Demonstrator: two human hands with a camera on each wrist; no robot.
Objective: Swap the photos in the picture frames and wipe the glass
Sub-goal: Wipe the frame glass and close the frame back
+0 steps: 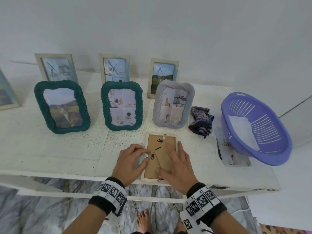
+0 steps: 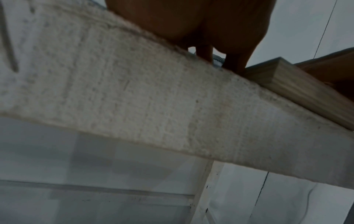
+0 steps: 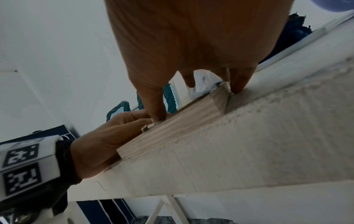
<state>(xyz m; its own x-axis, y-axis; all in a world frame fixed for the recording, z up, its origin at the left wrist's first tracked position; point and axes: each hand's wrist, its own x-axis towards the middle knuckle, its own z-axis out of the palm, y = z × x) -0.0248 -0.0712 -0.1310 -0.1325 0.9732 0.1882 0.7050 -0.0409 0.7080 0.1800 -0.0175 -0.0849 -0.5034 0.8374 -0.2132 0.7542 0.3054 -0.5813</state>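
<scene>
Wooden frame (image 1: 152, 163) overhangs table (image 1: 50, 149) edge, R hand (image 1: 177, 168) flat.

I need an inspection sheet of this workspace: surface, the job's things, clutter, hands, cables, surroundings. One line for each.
Surface: white rough table.
Job's things: wooden frame lies face down at the front edge; six frames stand behind, a seventh at the far left; checked cloth beside the grey frame.
Clutter: purple basket holding white paper.
Hands: left hand pinches a metal tab; right hand presses flat on the backing.
Cables: white cable on the floor.
Surroundings: white wall, marble floor.
</scene>
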